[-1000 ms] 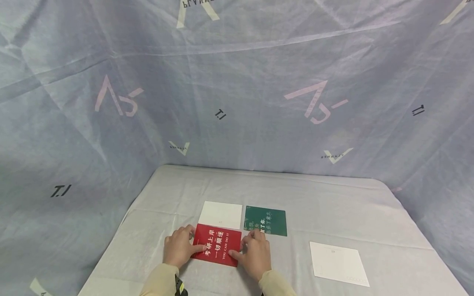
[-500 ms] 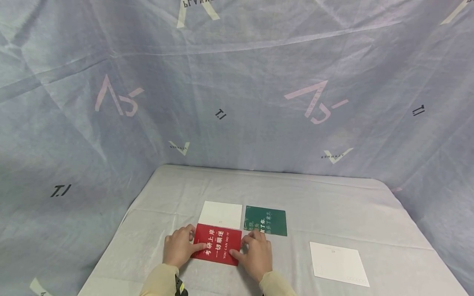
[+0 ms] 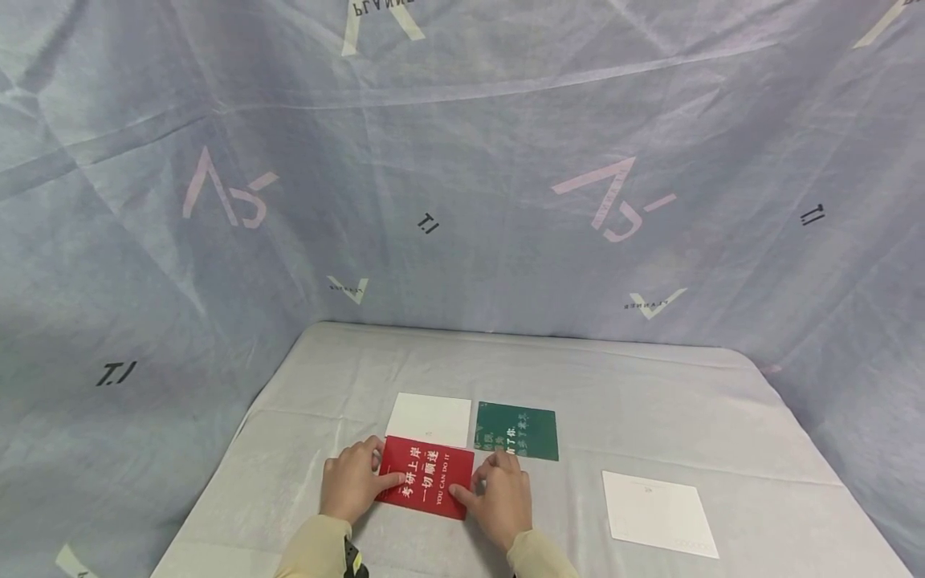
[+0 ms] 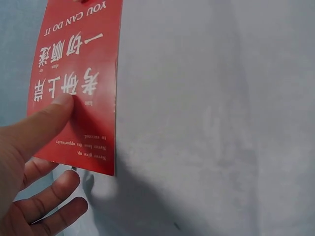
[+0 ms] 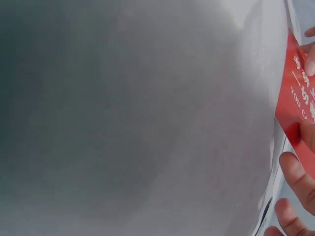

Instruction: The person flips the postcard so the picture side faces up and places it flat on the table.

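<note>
A red card with white lettering (image 3: pixel 426 477) is held between my two hands in the head view, close over the table's near middle. My left hand (image 3: pixel 352 482) pinches its left side, the thumb flat on the printed face. On the opposite side my right hand (image 3: pixel 500 496) pinches it the same way. The left wrist view shows the red card (image 4: pixel 78 118) with the other left fingers spread beneath its end. At the right edge of the right wrist view, part of the red card (image 5: pixel 288 98) shows with fingertips of both hands.
A white card (image 3: pixel 431 416) lies just behind the red one, its near edge overlapped in this view. Beside it is a green card with lettering (image 3: pixel 517 432). Another white card (image 3: pixel 659 514) lies to the right. Grey cloth covers the table (image 3: pixel 614 385); printed fabric (image 3: pixel 491 241) hangs behind.
The red card and both hands have stayed nearly in place, the card shifting very slightly. The whole head view has moved a few pixels. The other cards lie as before.
</note>
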A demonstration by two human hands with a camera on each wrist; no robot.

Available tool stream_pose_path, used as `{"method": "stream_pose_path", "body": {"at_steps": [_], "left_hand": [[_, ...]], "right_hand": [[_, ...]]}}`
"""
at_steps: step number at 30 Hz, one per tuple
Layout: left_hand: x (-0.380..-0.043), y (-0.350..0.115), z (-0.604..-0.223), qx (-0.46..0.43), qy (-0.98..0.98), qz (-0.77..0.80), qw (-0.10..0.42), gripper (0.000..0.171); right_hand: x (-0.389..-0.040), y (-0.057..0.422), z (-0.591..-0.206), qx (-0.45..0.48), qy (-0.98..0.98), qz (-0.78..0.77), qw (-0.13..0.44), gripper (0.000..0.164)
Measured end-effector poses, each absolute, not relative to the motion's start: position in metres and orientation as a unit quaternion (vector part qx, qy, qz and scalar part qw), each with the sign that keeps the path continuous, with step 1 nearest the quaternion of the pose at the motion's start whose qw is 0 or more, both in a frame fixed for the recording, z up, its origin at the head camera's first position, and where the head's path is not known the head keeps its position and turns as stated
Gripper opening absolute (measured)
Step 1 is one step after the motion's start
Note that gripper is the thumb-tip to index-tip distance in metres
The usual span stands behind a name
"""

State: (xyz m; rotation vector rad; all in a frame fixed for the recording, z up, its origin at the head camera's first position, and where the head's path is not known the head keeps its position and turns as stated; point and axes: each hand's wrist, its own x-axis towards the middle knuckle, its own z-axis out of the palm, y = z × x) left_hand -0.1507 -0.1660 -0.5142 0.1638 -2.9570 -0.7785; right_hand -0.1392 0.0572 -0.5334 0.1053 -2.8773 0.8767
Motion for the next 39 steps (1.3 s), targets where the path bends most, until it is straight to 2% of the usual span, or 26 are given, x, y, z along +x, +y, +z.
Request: {"method": "stream_pose_path", "body": {"at_steps": [11, 20, 39], "left_hand": [[-0.152, -0.163, -0.514, 0.049, -0.965, -0.254, 0.043, 0.04], [-0.15, -0.159, -0.514, 0.062, -0.967, -0.247, 0.018, 0.037], [-0.152, -0.147, -0.5, 0.032, -0.967, -0.247, 0.054, 0.035]], "right_hand": [[-0.139, 0.062, -0.532, 0.028, -0.951, 0.3, 0.063, 0.043], [-0.139, 0.067, -0.533, 0.036, -0.952, 0.294, 0.074, 0.043], [-0.137, 0.082, -0.522, 0.011, -0.934, 0.346, 0.087, 0.041]]}}
